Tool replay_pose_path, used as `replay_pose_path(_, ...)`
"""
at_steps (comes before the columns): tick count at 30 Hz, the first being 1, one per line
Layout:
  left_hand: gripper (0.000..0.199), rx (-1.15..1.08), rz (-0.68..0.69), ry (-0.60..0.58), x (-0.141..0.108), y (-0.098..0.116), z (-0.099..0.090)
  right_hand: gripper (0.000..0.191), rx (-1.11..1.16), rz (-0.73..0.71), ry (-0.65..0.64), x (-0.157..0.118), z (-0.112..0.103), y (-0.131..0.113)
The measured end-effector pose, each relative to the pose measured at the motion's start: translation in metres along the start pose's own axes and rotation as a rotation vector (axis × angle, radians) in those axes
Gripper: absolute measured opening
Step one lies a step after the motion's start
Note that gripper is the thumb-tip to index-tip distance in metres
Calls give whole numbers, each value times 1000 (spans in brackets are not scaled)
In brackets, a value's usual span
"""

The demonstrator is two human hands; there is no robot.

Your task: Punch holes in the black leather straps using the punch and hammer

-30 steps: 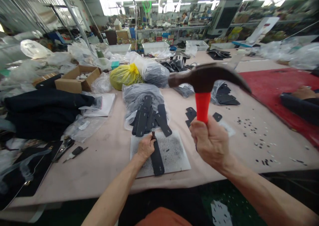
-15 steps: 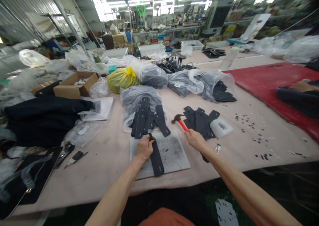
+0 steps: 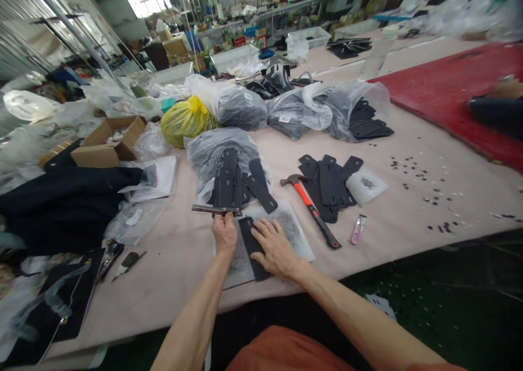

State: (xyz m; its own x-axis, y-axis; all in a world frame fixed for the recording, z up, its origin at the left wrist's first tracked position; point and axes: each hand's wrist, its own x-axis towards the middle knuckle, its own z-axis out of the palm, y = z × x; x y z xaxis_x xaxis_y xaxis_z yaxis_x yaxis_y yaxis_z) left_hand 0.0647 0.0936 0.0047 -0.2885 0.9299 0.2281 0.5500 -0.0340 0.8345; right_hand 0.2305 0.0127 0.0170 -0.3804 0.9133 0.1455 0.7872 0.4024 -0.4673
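Observation:
My left hand (image 3: 224, 233) is closed on a metal punch (image 3: 206, 209), a slim bar held sideways above the near end of a pile of black strips (image 3: 226, 183). A single black strip (image 3: 248, 235) lies on a white, dark-speckled board (image 3: 296, 229). My right hand (image 3: 278, 248) rests on that strip with its fingers spread, covering part of it. To the right of the board, a claw hammer (image 3: 312, 210) with a red and black handle lies on the table, touching or very near a second pile of black strips (image 3: 329, 180).
A pink cutter (image 3: 358, 229) and a translucent white block (image 3: 365, 186) lie at right, near scattered small dark bits (image 3: 408, 169). Filled plastic bags (image 3: 294, 109) line the back. At left are a cardboard box (image 3: 108, 142), dark cloth (image 3: 61, 207) and a small knife-like tool (image 3: 128, 262).
The hammer has left my right hand and lies on the table; that hand is now on the strip. My left hand has lifted the punch off the strip, turning it from upright to sideways.

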Motion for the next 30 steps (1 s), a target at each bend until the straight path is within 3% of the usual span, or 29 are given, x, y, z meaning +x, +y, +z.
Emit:
replay_pose_path(2, 23, -24, -12, 1, 4, 3, -8, 66, 17, 10, 6, 1, -2, 1)
replay_pose_path(6, 22, 48, 42, -111, -10, -3, -17, 64, 30, 28, 26, 2, -4, 0)
replay_pose_path(10, 22, 87, 106, -195, -32, -16, -12, 50, 39, 55, -1, 15, -9, 3)
replay_pose_path(13, 23, 89, 149, -246, -39, -20, -8, 33, 8, 156, -18, 33, -10, 9)
replay_pose_path(18, 25, 86, 151, -275, -37, -18, -10, 21, -60, 220, -66, 59, -2, 9)
replay_pose_path(24, 24, 82, 174, -284, -38, -22, -11, 19, -93, 240, -99, 66, 6, 6)
replay_pose_path(30, 24, 94, 201, -269, -38, -25, -9, 14, 12, 245, -89, 74, 9, 6)
